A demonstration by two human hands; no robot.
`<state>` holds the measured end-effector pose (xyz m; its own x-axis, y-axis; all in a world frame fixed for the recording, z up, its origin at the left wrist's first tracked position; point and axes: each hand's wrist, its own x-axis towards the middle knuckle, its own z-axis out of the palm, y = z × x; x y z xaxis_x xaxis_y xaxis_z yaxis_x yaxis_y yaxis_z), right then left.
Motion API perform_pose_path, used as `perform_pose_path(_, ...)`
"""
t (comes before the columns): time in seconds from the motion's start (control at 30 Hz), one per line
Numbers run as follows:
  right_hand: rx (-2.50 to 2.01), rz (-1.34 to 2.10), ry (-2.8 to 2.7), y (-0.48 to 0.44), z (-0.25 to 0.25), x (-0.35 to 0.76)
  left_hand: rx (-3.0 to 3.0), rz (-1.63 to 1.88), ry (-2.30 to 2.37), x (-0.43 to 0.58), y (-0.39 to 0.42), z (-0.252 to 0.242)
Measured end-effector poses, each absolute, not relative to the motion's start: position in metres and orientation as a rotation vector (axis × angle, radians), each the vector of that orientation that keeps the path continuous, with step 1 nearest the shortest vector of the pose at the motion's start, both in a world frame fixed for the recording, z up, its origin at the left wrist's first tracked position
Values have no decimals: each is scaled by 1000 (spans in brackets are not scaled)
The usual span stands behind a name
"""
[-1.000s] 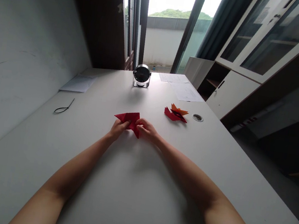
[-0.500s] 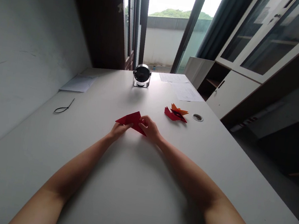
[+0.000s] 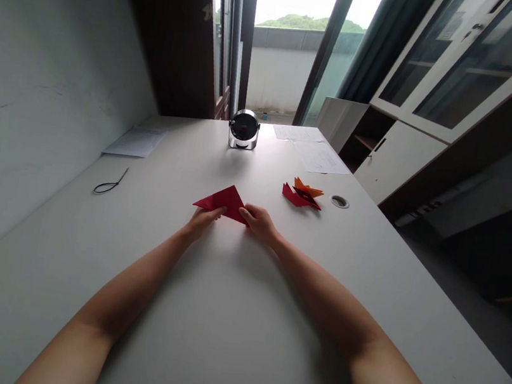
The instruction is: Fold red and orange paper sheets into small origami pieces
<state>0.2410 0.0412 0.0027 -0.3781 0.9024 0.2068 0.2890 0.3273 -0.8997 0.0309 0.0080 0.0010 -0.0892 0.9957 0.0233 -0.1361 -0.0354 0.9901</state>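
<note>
- Surface (image 3: 228,316), white and broad, running ahead of the person beneath both forearms
- White sheets (image 3: 321,159) lying at its far right edge, with more papers (image 3: 133,142) at the left by the wall
- Red folded paper (image 3: 226,199) midway between the hands, one point aimed left, another away from the person
- Left hand (image 3: 202,220), fingers grasping its left part, thumb on top
- Right hand (image 3: 261,221), fingers pinching its right end
- Red and orange folded pieces (image 3: 294,198) grouped to the right
- Black round device (image 3: 244,126) in a metal bracket, farther back
- Black looped tie (image 3: 105,187), left
- Ringed hole (image 3: 340,201) beside the folded pieces
</note>
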Motion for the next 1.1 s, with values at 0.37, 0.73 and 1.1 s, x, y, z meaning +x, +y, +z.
perform_pose_path(0.37,-1015,1080,-1768,38,5,242,1347,1164,1082,32,-2,8)
perform_pose_path(0.73,-987,1176,-1668,35,9,241,1392,1125,1003,33,-3,12)
perform_pose_path(1.1,-882,1233,-1624,38,5,240,1521,1038,1136,30,-2,3)
